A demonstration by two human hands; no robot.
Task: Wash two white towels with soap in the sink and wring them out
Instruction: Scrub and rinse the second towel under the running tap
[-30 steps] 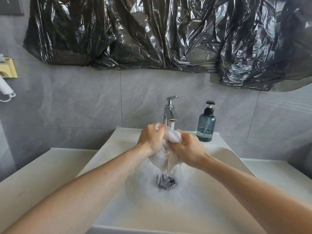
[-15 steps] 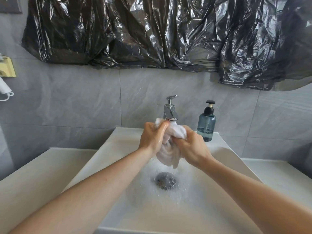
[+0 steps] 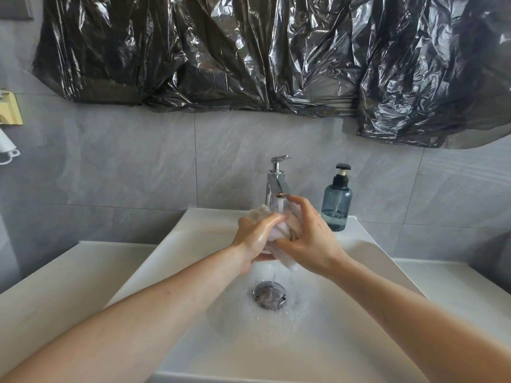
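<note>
At far left, on the grey marbled wall tiles (image 3: 132,161): a yellow plastic wall holder (image 3: 11,109), cut by the frame edge, with a white looped fitting (image 3: 7,150) just below. Across the top, spanning nearly the whole width: crinkled black plastic sheeting (image 3: 249,51) hung against the wall.

Lower left: flat white countertop (image 3: 55,272) beside the white rectangular ceramic sink (image 3: 193,230). Reaching in from the lower left, a bare forearm ending in the wet left hand (image 3: 255,234), fingers curled over the near side of a bunched, soaked white towel (image 3: 276,230), gripping it. Towel held above the basin, directly under the spout of the chrome single-lever tap (image 3: 276,181), a thin stream of water running onto it. One corner of the towel hanging below the hands, water dripping from it to the round chrome drain (image 3: 269,295) underneath; foam and droplets on the basin floor around the drain.

Just right of the towel: right hand (image 3: 309,239), thumb and fingers wrapped round the cloth's far side, holding it, index finger raised and touching or nearly touching the spout tip; cannot tell which. Only one towel visible.

Further right, standing upright on the sink's back ledge, apart from the hands: a translucent blue-grey pump bottle with black dispenser head (image 3: 336,201), liquid filling only the lower part. Far right: more white countertop.
</note>
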